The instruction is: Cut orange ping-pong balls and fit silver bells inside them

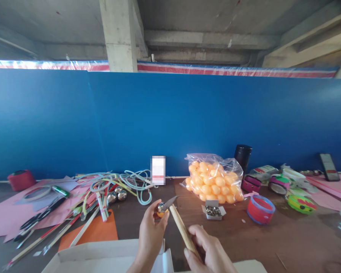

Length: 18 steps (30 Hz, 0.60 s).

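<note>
My left hand (150,233) is closed on a small knife (166,206) with an orange handle, its grey blade pointing up and right. My right hand (208,250) grips a thin wooden stick (180,226) that slants up and left. The blade tip sits right by the stick's upper end. Both hands hover over the brown table (287,242), just above an open white cardboard box (102,258) at the front edge.
A clear bag of orange balls (214,182) stands behind, with a small box of metal pins (213,210) in front. Red tape roll (260,208), other rolls, a black cylinder (243,157) lie right. Cords, scissors (38,218), sticks, pink and orange paper lie left. Blue wall behind.
</note>
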Tool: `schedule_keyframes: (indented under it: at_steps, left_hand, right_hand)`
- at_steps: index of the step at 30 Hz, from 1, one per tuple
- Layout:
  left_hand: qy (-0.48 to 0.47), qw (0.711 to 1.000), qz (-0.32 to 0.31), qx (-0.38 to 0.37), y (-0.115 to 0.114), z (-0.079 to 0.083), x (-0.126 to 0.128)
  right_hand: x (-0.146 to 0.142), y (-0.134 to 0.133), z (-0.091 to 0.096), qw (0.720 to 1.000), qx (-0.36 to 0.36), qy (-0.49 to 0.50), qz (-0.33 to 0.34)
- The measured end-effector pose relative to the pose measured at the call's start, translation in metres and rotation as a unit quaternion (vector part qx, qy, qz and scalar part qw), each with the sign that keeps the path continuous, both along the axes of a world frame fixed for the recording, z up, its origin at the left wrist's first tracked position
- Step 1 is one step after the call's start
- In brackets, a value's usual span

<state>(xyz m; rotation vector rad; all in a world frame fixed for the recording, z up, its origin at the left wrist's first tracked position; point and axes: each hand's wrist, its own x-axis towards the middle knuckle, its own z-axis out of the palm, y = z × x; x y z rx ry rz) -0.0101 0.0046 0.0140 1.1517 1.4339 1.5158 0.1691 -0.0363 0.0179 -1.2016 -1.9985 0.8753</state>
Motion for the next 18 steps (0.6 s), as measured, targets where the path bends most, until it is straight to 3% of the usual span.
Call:
schedule_keyframes:
  at_steps: [18]
  left_hand:
    - [0.047,0.998,0.029,0.002,-0.0017,0.0009,-0.0016]
  right_hand:
    - [-0.0024,-0.002,0.0025,1.0,0.002,0.007,-0.012]
